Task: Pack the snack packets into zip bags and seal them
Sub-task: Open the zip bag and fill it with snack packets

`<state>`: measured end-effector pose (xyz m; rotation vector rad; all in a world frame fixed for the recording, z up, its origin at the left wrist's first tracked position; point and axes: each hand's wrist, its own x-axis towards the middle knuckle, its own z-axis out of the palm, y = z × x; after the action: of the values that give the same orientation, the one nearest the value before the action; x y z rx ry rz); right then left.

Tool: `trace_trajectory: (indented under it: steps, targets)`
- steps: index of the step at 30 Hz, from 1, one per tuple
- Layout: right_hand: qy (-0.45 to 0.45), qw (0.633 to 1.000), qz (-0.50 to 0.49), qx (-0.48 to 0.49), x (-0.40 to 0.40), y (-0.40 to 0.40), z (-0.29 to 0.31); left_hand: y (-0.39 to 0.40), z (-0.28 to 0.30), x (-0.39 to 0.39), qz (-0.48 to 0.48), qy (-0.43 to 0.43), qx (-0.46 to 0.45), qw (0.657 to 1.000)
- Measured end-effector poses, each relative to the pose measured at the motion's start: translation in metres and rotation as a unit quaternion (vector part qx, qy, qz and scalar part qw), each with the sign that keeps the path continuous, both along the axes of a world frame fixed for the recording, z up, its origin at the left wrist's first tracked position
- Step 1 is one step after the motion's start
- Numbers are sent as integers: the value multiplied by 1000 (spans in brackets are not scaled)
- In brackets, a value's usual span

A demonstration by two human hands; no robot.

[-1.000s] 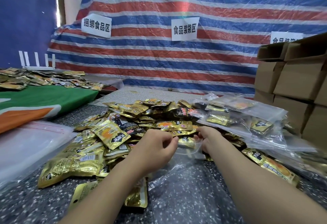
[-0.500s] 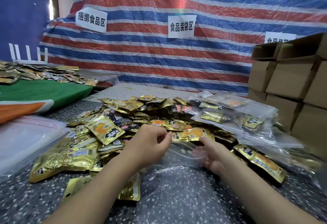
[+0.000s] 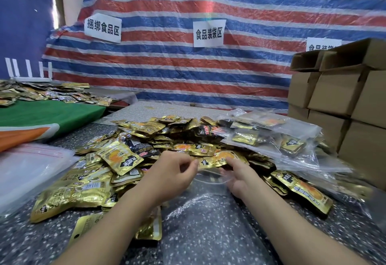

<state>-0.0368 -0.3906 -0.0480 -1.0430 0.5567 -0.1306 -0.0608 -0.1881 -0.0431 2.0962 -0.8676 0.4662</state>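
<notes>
a: where's the zip bag (image 3: 208, 208) right now?

b: flat on the speckled counter (image 3: 41, 241), straight in front of the person, mouth facing the pile of snack packets (image 3: 146, 149). it looks empty as far as i can tell, though the plastic is clear and hard to read.

a: and the hands?

b: the left hand (image 3: 173, 172) is curled, thumb and forefinger pinching the left end of the bag's rim. the right hand (image 3: 238, 177) is at the right side of the mouth, fingers bent around the rim there; it seems to hold the lip open, and its fingertips are close to a gold packet (image 3: 221, 158) at the pile's edge. whether it touches that packet i can't tell.

a: so the step is opening the mouth to load it.

b: that's my read. to do it well, keep the two lips properly parted, one pinched up and the other held down against the counter, so packets slide in flat rather than catching on the zip track.

a: anything else?

b: feed packets in stacked the same way round so the bag stays thin enough to close. the filled zip bags (image 3: 271, 137) on the right show the sort of fill to aim for. keep packet corners clear of the track before pressing it shut.
</notes>
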Motion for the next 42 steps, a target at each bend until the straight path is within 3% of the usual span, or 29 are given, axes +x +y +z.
trace_trajectory:
  steps: [4,9,16,24,29,35,42]
  targets:
    - [11,1000,5,1,-6,-1,5,1,1,0,2,3,1,1000]
    - [-46,997,48,39,-39,-9,7,1,1,-1,0,11,1,1000]
    - [-151,984,93,-15,-75,-21,27,-1,3,-5,-7,2,-1,1000]
    - [-208,972,95,-59,-89,-27,41,-2,5,-10,-17,24,-19,999]
    - [-275,946,81,-149,-90,-25,42,-5,6,-11,-24,14,-36,999]
    - [-302,934,70,-178,-93,-25,41,-8,8,-15,-28,6,-61,998]
    - [-307,879,113,-348,-98,-25,38,-11,8,-17,-33,5,-77,996]
